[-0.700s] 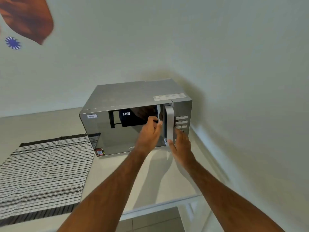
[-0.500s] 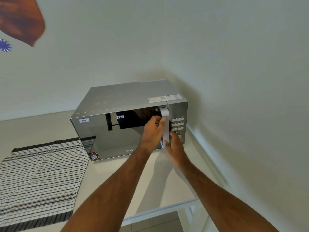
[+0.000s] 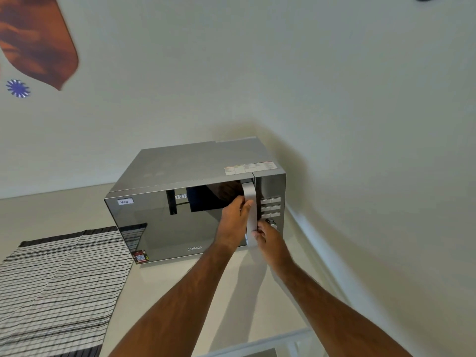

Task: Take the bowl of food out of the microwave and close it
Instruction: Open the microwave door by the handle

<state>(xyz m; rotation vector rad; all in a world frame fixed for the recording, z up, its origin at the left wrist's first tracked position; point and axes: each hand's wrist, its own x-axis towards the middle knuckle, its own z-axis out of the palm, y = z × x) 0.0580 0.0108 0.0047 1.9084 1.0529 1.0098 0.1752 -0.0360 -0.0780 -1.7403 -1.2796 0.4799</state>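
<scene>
A silver microwave (image 3: 195, 163) with a dark mirrored door (image 3: 167, 228) stands on the pale counter in the room's corner. The door lies flush with the front. My left hand (image 3: 235, 221) curls around the upper part of the vertical silver door handle (image 3: 250, 199). My right hand (image 3: 269, 238) pinches the handle's lower end from the right, just below the button panel (image 3: 270, 208). No bowl shows; the mirrored door hides the inside.
A black-and-white striped cloth (image 3: 59, 282) lies on the counter (image 3: 159, 300) left of the microwave. Walls close in behind and to the right. The counter's front edge (image 3: 257, 346) runs near the bottom. A brown shape and a blue mark sit on the wall, upper left.
Both hands have closed tighter on the handle, the right one sliding up onto its lower end. The door edge, slightly out before, now sits flush. The view has shifted.
</scene>
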